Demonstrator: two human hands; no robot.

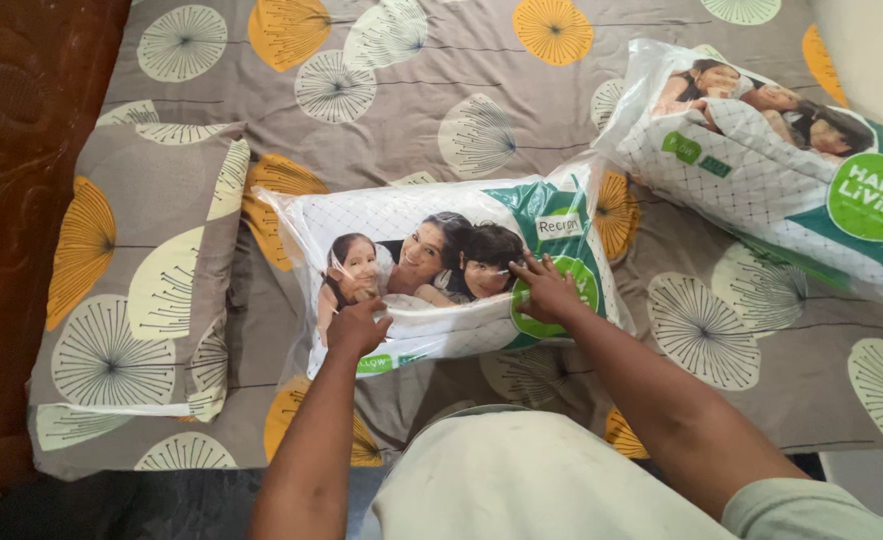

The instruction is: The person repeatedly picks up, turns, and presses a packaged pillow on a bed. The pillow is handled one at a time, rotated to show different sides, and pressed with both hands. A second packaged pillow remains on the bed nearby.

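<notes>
Head view: a packed pillow (442,270) lies mid-bed on a patterned sheet (412,90). The left hand (358,325) pinches the plastic wrap at its near edge; the right hand (547,290) presses flat, fingers spread. Opening the wrap seems underway; tearing needs firmer grip. Another packed pillow (782,170) lies right, a covered pillow (142,290) left.

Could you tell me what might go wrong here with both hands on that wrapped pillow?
The left hand pinches the thin plastic of the packaged pillow, which could tear unevenly. The right hand only presses flat on the slick wrap, so the pillow might slide on the bedsheet toward the second packaged pillow.
</notes>
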